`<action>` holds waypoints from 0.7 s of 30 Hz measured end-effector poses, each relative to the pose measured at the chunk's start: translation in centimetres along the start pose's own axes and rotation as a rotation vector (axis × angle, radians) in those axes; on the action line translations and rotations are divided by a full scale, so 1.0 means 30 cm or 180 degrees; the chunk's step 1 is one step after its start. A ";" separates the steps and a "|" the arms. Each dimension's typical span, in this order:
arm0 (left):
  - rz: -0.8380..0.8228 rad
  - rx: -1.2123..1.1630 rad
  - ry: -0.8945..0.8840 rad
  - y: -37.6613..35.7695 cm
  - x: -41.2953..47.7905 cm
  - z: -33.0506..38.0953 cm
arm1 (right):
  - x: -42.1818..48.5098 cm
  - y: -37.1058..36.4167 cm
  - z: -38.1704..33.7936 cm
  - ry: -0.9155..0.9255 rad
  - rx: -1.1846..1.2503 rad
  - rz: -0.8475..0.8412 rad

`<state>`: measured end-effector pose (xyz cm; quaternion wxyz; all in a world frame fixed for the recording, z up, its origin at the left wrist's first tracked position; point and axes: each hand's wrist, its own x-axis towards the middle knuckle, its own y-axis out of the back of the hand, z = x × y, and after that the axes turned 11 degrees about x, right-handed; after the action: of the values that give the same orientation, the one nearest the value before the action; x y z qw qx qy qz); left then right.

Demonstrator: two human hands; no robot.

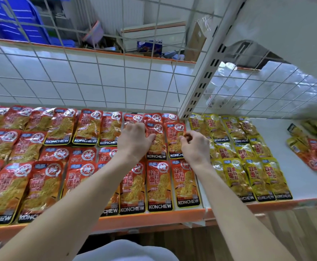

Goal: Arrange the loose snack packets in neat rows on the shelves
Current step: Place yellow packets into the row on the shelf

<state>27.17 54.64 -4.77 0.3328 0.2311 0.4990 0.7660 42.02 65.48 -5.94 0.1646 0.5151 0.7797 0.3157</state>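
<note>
A red packet (172, 132) lies near the back edge of the shelf (295, 166), at the right end of the red rows (41, 166). The right hand (194, 147) pinches its right edge between curled fingers and thumb. The left hand (134, 141) lies bent over neighbouring packets, and its own back hides whether it grips. Yellow packets (248, 166) lie in rows just beside. A loose pile (312, 151) at the shelf's right edge is blurred and cut off.

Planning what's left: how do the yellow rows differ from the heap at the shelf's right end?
The rowed yellow foil packets lie straight and parallel; the heaped foil packets lie skewed, overlapping. The rows are all yellow; the heap mixes yellow and red. Both sit on the white shelf.
</note>
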 end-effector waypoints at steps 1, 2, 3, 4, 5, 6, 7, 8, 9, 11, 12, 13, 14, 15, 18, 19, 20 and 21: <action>0.0002 0.0023 -0.0019 -0.002 -0.002 -0.002 | 0.000 -0.003 0.003 0.0020 -0.0018 0.0018; 0.0000 0.0039 -0.0037 -0.005 -0.003 -0.004 | -0.001 -0.004 0.007 0.0042 -0.0033 0.0041; -0.0007 0.0055 -0.0049 -0.007 -0.003 -0.006 | -0.003 -0.005 0.009 0.0048 -0.0059 0.0057; -0.0006 0.0074 -0.0056 -0.009 -0.003 -0.009 | -0.005 -0.007 0.012 0.0068 -0.0093 0.0069; 0.0000 0.0098 -0.0065 -0.011 -0.004 -0.011 | -0.006 -0.010 0.016 0.0086 -0.0132 0.0074; 0.0007 0.0119 -0.0083 -0.012 -0.005 -0.013 | -0.007 -0.012 0.020 0.0104 -0.0174 0.0080; 0.0016 0.0129 -0.0102 -0.013 -0.005 -0.014 | -0.006 -0.015 0.022 0.0102 -0.0206 0.0081; 0.0041 0.0122 -0.0111 -0.015 -0.007 -0.014 | -0.006 -0.015 0.022 0.0088 -0.0214 0.0086; 0.0070 0.0086 -0.0099 -0.016 -0.012 -0.013 | -0.007 -0.015 0.021 0.0056 -0.0189 0.0097; 0.0153 -0.0060 -0.0075 -0.016 -0.027 -0.014 | -0.015 -0.010 0.017 0.0074 -0.0073 0.0184; 0.0225 -0.0136 -0.0114 -0.017 -0.036 -0.017 | -0.023 -0.004 0.016 0.0167 -0.0023 0.0241; 0.0306 -0.0179 -0.0232 -0.016 -0.048 -0.021 | -0.031 0.003 0.015 0.0315 -0.0003 0.0273; 0.0373 -0.0164 -0.0440 -0.016 -0.059 -0.027 | -0.039 0.010 0.016 0.0481 -0.0022 0.0247; 0.0404 -0.0076 -0.0706 -0.018 -0.070 -0.034 | -0.046 0.015 0.020 0.0627 -0.0083 0.0148; 0.0205 0.0403 -0.1322 -0.026 -0.093 -0.047 | -0.064 0.024 0.037 0.0847 -0.0442 -0.0337; 0.0094 0.0512 -0.1385 -0.032 -0.098 -0.048 | -0.069 0.025 0.041 0.0843 -0.0515 -0.0460; 0.0017 0.0579 -0.1409 -0.039 -0.101 -0.050 | -0.074 0.025 0.045 0.0817 -0.0522 -0.0545; -0.0020 0.0609 -0.1414 -0.046 -0.103 -0.051 | -0.079 0.025 0.046 0.0788 -0.0488 -0.0595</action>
<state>28.57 51.79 -6.70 0.4133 0.4229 0.4846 0.6446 44.34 63.99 -6.63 0.1348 0.3834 0.8122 0.4186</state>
